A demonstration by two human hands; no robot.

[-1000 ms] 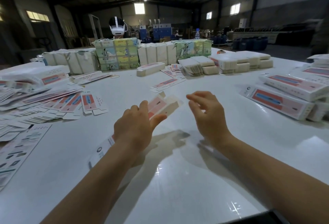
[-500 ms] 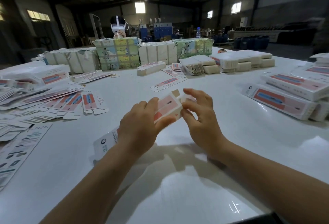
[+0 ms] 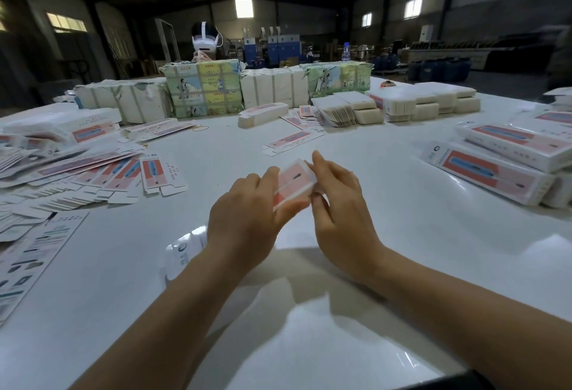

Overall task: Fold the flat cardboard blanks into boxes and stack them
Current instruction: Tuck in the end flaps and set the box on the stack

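Note:
A long white and pink cardboard box (image 3: 292, 183) is held above the white table (image 3: 402, 234) at the centre. My left hand (image 3: 244, 219) grips its middle, and the box's near end (image 3: 185, 250) sticks out under my wrist. My right hand (image 3: 337, 203) pinches the far end with its fingers curled over the end flap. Flat pink and white blanks (image 3: 102, 176) lie spread in a heap at the left. Folded boxes (image 3: 495, 169) are stacked at the right.
Wrapped bundles of blanks (image 3: 204, 89) and white stacks (image 3: 427, 104) line the far side of the table. A single blank (image 3: 291, 141) lies beyond my hands. A person wearing a headset (image 3: 204, 39) sits behind the bundles. Printed sheets (image 3: 28, 259) lie at the near left.
My right hand has come in from the right and taken hold of the box's far end. Both hands have lifted the box slightly and closed in on it.

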